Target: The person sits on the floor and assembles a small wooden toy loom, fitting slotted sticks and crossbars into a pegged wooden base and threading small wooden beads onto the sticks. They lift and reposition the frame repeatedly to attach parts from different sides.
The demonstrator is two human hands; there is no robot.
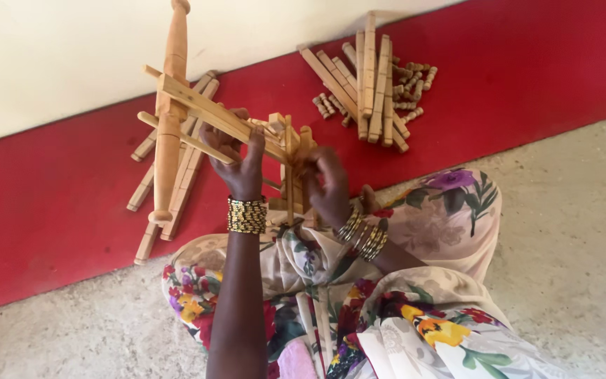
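Wooden frame (247,130), light, stiff, loosely jointed, looks best held by its slats: left hand (236,158) and right hand (325,186) are both clamped on it.

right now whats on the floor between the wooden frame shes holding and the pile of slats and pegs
Nothing: in the head view, only bare red floor lies between the wooden frame, held by both hands, and the pile of slats and pegs.

**Pale wood, cloth and rough floor**

The wooden frame (205,116) is bare, smooth, pale wood, as are the loose slats (369,84) and small pegs (412,81). The bangles (247,215) look like glossy metal. The red strip (50,203) looks matt; the grey floor (569,231) is rough.
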